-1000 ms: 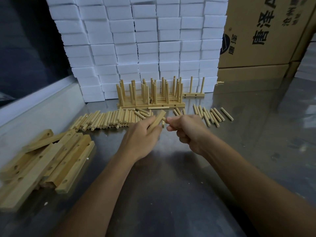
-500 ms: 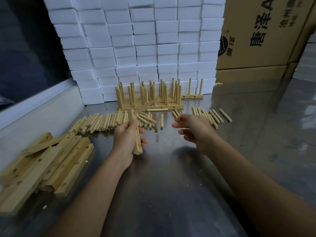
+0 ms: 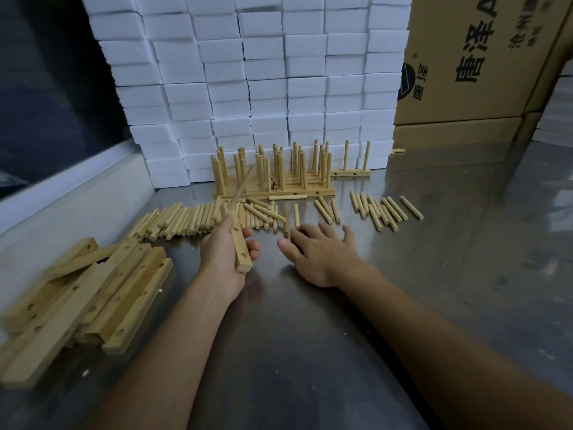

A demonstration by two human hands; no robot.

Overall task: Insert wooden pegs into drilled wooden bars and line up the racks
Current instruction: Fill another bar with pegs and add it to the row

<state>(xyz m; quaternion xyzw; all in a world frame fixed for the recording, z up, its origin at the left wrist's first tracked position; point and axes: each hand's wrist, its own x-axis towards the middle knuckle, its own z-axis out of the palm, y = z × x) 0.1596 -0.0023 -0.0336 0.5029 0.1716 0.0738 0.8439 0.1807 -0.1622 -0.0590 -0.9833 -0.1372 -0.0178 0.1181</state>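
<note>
My left hand (image 3: 224,252) grips a drilled wooden bar (image 3: 241,252) with one peg (image 3: 241,189) standing in its far end. My right hand (image 3: 319,251) lies low over the steel table with fingers spread, its fingertips at a couple of loose pegs (image 3: 291,220). It holds nothing. A long row of loose pegs (image 3: 186,218) lies behind my left hand, and another group of pegs (image 3: 381,209) lies to the right. Finished racks (image 3: 273,175) stand in a line at the back, with one two-peg rack (image 3: 350,172) beside them.
A pile of drilled bars (image 3: 83,293) lies at the left on the steel table (image 3: 310,352). Stacked white foam blocks (image 3: 263,82) form a wall behind the racks. Cardboard boxes (image 3: 480,66) stand at the back right. A raised table rim (image 3: 62,187) runs along the left.
My left hand turned the bar so it points away from me, its peg now upright at the far end. My right hand left the bar, dropped and spread over the loose pegs.
</note>
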